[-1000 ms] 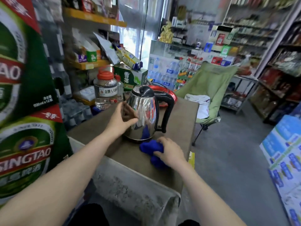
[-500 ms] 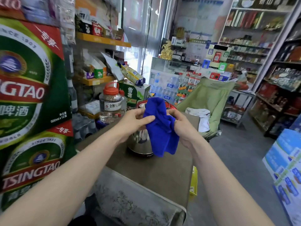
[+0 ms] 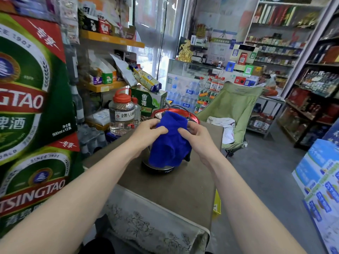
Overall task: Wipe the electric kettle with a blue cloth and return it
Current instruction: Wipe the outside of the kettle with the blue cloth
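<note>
Beer cartons: green and red, stacked, walling off the bench's left edge.
Bench: brown top, with a patterned cloth cover hanging over the near edge. The near half of the top is bare. The right edge gives onto grey floor, which is open toward the shelving.
Folding chair: green, standing beyond the far-right corner, apart from the bench.
Clear jar: red lid, at the far-left corner. Whether it stands on the bench or just behind it cannot be told.
Electric kettle: upright on the far half of the bench, roughly midway between the left and right edges. Only its lower rim shows, the rest being hidden by the cloth.
Blue cloth: held up in front of the kettle, hanging down to its base.
Left hand: grip closed, fingers and thumb pinching the cloth's upper left.
Right hand: grip closed, pinching the cloth's upper right.
</note>
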Motion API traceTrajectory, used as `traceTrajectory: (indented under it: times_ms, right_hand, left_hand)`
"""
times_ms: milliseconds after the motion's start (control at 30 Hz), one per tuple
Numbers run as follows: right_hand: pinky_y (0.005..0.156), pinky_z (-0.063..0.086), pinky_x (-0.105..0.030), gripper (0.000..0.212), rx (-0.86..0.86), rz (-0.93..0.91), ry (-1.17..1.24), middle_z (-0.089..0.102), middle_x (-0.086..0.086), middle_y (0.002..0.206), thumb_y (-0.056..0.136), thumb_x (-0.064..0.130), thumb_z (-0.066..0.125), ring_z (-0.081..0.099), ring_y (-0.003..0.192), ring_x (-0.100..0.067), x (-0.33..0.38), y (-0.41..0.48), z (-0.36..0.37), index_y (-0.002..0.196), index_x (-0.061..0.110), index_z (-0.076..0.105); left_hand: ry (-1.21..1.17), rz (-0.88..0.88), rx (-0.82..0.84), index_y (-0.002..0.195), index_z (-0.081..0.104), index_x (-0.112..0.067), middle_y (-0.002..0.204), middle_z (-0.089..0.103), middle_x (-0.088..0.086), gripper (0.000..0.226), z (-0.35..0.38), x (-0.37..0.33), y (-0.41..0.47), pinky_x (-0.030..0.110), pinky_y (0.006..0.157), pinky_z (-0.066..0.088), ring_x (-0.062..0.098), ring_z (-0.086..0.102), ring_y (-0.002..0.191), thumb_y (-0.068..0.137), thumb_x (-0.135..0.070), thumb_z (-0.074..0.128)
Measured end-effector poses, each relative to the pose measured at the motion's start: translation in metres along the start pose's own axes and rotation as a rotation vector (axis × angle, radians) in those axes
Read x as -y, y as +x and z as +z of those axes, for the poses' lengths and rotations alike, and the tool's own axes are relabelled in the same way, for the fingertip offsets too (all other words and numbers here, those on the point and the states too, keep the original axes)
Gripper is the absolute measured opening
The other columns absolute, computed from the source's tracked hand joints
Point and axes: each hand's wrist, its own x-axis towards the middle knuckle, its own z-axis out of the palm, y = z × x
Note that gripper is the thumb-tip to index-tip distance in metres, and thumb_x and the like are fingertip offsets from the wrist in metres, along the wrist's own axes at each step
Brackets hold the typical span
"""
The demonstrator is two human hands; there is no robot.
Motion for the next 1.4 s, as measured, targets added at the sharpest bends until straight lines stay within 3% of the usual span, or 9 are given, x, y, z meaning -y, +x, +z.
traceTrajectory:
  times_ms: [133, 267, 367, 600, 767, 833, 1033, 1200, 1400]
  right_hand:
    - [0.083, 0.063, -0.046, 0.033, 0.022, -0.034, 0.005, 0.077, -0.008, 0.111, 0.09, 0.017, 0.078, 0.075, 0.102, -0.026, 0.006, 0.003, -0.009, 0.12, 0.02, 0.066]
    - [0.078, 0.061, -0.04, 0.011, -0.104, -0.106, -0.205, 0.077, -0.001, 0.092, 0.084, 0.02, 0.084, 0.072, 0.093, -0.022, 0.015, 0.004, -0.019, 0.087, 0.02, 0.074]
    - [0.069, 0.055, -0.032, 0.011, -0.093, -0.139, -0.241, 0.074, 0.002, 0.082, 0.089, 0.019, 0.079, 0.07, 0.082, -0.018, 0.02, 0.003, -0.023, 0.081, 0.02, 0.072]
    - [0.068, 0.056, -0.022, 0.011, 0.001, -0.219, -0.216, 0.076, 0.01, 0.092, 0.096, 0.018, 0.071, 0.071, 0.085, -0.006, 0.025, 0.002, -0.017, 0.095, 0.028, 0.07]
    - [0.093, 0.06, -0.037, 0.04, 0.252, 0.108, -0.001, 0.074, -0.005, 0.122, 0.091, 0.038, 0.071, 0.072, 0.111, -0.021, 0.009, -0.005, -0.009, 0.127, 0.021, 0.064]
    - [0.092, 0.06, -0.04, 0.024, 0.198, 0.128, 0.025, 0.078, -0.004, 0.114, 0.096, 0.027, 0.07, 0.074, 0.107, -0.023, -0.001, -0.004, -0.004, 0.118, 0.021, 0.069]
    - [0.08, 0.046, -0.035, 0.018, -0.481, -0.113, -0.345, 0.069, -0.005, 0.11, 0.096, 0.027, 0.065, 0.064, 0.101, -0.027, -0.011, 0.022, 0.0, 0.111, 0.018, 0.06]
    - [0.085, 0.046, -0.039, 0.054, -0.313, -0.299, -0.786, 0.054, -0.015, 0.131, 0.084, 0.008, 0.073, 0.057, 0.109, -0.037, -0.045, 0.018, 0.044, 0.136, 0.011, 0.057]
    - [0.073, 0.058, -0.046, 0.061, -0.079, -0.418, -0.985, 0.056, -0.015, 0.126, 0.068, -0.001, 0.078, 0.061, 0.101, -0.038, -0.104, -0.02, 0.046, 0.124, 0.015, 0.061]
  left_hand:
    - [-0.04, 0.096, -0.038, 0.112, 0.065, -0.029, 0.108, 0.07, -0.006, 0.028, -0.001, -0.005, -0.001, 0.035, 0.083, 0.058, 0.012, 0.066, 0.101, 0.085, -0.033, 0.072]
    - [0.017, 0.135, -0.113, 0.09, 0.064, -0.032, 0.094, 0.07, -0.008, 0.015, -0.001, -0.005, 0.001, 0.027, 0.067, 0.054, 0.01, 0.067, 0.09, 0.081, -0.037, 0.075]
    - [0.099, 0.122, -0.08, 0.094, 0.06, -0.029, 0.099, 0.069, -0.007, 0.026, -0.003, -0.002, 0.001, 0.032, 0.071, 0.056, 0.01, 0.067, 0.092, 0.078, -0.04, 0.077]
    - [0.01, 0.164, 0.126, 0.121, 0.06, -0.024, 0.109, 0.07, -0.003, 0.035, -0.006, -0.006, -0.009, 0.021, 0.072, 0.056, 0.01, 0.069, 0.096, 0.089, -0.011, 0.067]
    - [-0.207, 0.172, 0.015, 0.118, 0.057, -0.024, 0.109, 0.065, 0.009, 0.039, -0.006, 0.0, -0.004, 0.028, 0.076, 0.057, 0.021, 0.067, 0.099, 0.088, -0.001, 0.064]
    - [-0.125, 0.2, -0.053, 0.119, 0.055, -0.023, 0.109, 0.062, 0.003, 0.039, -0.008, 0.002, 0.002, 0.026, 0.081, 0.056, 0.018, 0.065, 0.101, 0.087, -0.003, 0.066]
    - [0.474, 0.245, -0.187, 0.142, 0.042, -0.023, 0.141, 0.047, 0.002, 0.067, -0.025, 0.011, 0.03, 0.041, 0.107, 0.042, 0.017, 0.047, 0.127, 0.082, -0.018, 0.073]
    - [0.657, 0.204, -0.069, 0.153, 0.025, -0.019, 0.157, 0.032, 0.006, 0.085, -0.019, 0.021, 0.049, 0.04, 0.116, 0.028, 0.024, 0.032, 0.143, 0.083, -0.018, 0.072]
    - [0.807, 0.212, -0.055, 0.152, 0.028, -0.02, 0.155, 0.033, 0.003, 0.086, -0.018, 0.034, 0.053, 0.041, 0.114, 0.031, 0.025, 0.033, 0.141, 0.081, -0.025, 0.075]
